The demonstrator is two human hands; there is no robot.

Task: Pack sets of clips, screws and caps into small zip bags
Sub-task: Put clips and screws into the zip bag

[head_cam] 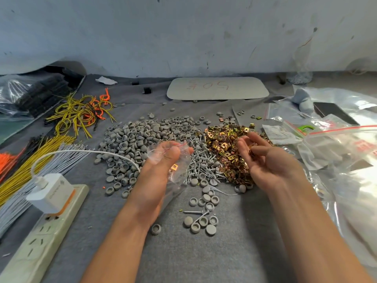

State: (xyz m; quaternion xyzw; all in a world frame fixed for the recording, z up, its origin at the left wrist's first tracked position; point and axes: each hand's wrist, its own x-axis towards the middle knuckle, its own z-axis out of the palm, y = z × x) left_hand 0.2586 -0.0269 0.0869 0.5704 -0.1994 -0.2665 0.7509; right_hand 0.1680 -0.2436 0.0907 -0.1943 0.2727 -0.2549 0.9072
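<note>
Holding a small zip bag [180, 176] in the middle of the frame, the left hand [161, 160] has its fingers curled round the thin clear plastic, close to the bag's red-lined mouth. One gold clip [174, 167] shows inside the bag.

The right hand [265, 160] is just right of the middle, over the shiny clips [224, 144]. Its fingers are bent a little. I cannot tell if they have hold of any clips.

The screws [201, 160] lie between the two hands. The grey caps [138, 137] are heaped to the upper left of the bag.

The bag looks very light, soft and floppy, and likely a bit slippery. It is best held by the mouth so it stays open. The clips look small, hard and thin, with sharp edges, and may hook on each other, so pinch one by its flat sides. The screws have sharp tips, so take them by the head end. The caps look light and may roll, so pinch the rim.
</note>
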